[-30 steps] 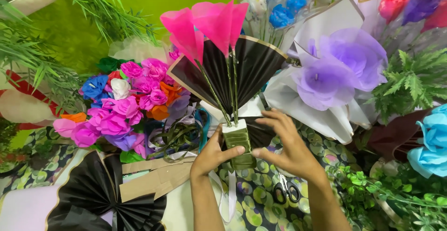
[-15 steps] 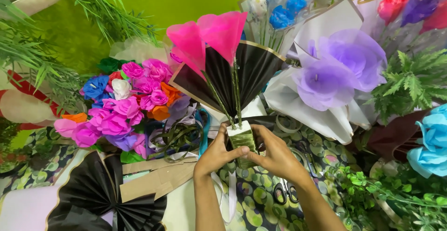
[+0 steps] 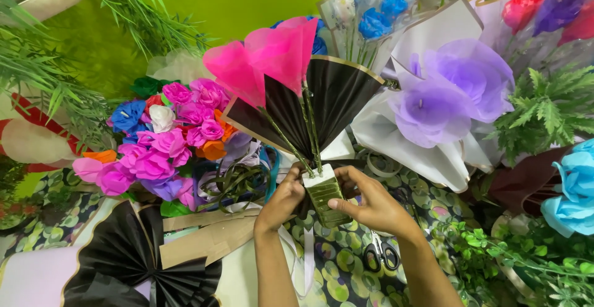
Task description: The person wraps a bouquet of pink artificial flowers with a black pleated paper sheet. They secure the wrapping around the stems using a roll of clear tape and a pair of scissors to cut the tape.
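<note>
My right hand [image 3: 371,205] has slid off the block's top to its side, so both hands clamp the green block [image 3: 324,199] of the fan bouquet [image 3: 309,97], left hand [image 3: 281,199] opposite, mid-assembly; next I judge it needs steady binding.

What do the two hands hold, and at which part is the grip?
Both hands hold the small bouquet of pink flowers in black pleated paper. The grip is at its base, the green block: left hand on one side, right hand on the other.

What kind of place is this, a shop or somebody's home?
Most likely a flower-craft or bouquet-making workbench, perhaps in a shop. Wrapped paper-flower bouquets crowd the back, scissors lie on the table, and both hands hold a green block with pink flowers stuck in it.
</note>
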